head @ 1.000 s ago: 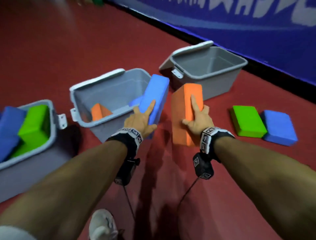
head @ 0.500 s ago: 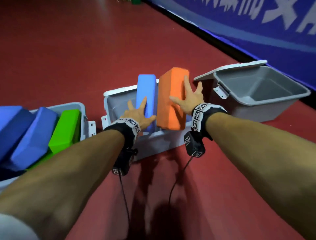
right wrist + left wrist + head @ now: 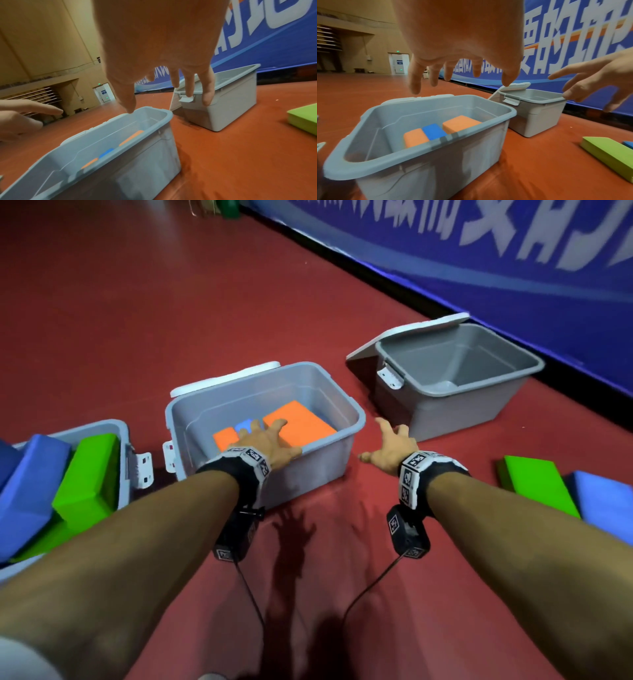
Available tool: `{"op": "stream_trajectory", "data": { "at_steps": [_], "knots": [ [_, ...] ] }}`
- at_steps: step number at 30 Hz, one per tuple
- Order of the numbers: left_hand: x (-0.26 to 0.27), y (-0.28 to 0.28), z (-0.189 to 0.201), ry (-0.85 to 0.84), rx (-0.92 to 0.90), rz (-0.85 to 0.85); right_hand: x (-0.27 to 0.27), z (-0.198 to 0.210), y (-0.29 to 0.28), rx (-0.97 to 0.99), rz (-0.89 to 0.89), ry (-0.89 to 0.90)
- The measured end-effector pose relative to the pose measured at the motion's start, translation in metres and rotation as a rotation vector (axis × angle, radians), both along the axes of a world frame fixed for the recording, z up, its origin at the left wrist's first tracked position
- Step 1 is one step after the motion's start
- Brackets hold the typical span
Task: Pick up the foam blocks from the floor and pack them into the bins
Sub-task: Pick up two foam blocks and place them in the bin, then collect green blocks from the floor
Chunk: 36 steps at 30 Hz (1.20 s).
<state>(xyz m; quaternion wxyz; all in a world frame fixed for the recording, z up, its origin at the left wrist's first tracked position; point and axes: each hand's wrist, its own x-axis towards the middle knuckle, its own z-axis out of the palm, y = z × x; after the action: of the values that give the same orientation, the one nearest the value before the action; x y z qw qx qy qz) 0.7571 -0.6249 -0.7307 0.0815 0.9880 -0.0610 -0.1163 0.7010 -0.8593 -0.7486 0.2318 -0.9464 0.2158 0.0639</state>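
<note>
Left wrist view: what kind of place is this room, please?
Probably an indoor sports hall or gymnasium: a wide dark red sports floor, a long blue banner with large white characters along the wall, and a far door under a green exit sign.

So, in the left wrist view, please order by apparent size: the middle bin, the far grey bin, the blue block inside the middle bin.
1. Middle bin, largest, though nearest the camera.
2. Far grey bin.
3. Blue block, smallest, partly hidden by the rim.

Red floor (image 3: 137,302) carries three grey bins (image 3: 346,409); green block (image 3: 537,484), blue block (image 3: 606,501) lie touching.
</note>
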Motion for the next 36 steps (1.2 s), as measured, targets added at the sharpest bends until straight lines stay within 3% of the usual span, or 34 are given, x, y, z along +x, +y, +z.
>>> {"op": "stream_trajectory", "data": {
  "at_steps": [9,18,27,32,36],
  "knots": [
    [-0.132,-0.124,0.032,-0.098,-0.051,-0.254,-0.169,0.035,-0.103,-0.031,-0.202,-0.019],
    [-0.296,-0.256,0.031,-0.107,-0.114,-0.628,-0.404,0.027,-0.196,-0.035,-0.517,0.0],
    [-0.446,-0.365,-0.007,-0.092,-0.111,-1.03,-0.609,-0.034,-0.224,0.03,-0.885,0.099],
    [-0.498,-0.411,-0.056,-0.018,-0.055,-1.221,-0.687,-0.083,-0.22,0.11,-1.087,0.197],
    [-0.526,-0.43,-0.094,0.054,0.009,-1.325,-0.72,-0.121,-0.22,0.173,-1.208,0.242]
  ]
}}
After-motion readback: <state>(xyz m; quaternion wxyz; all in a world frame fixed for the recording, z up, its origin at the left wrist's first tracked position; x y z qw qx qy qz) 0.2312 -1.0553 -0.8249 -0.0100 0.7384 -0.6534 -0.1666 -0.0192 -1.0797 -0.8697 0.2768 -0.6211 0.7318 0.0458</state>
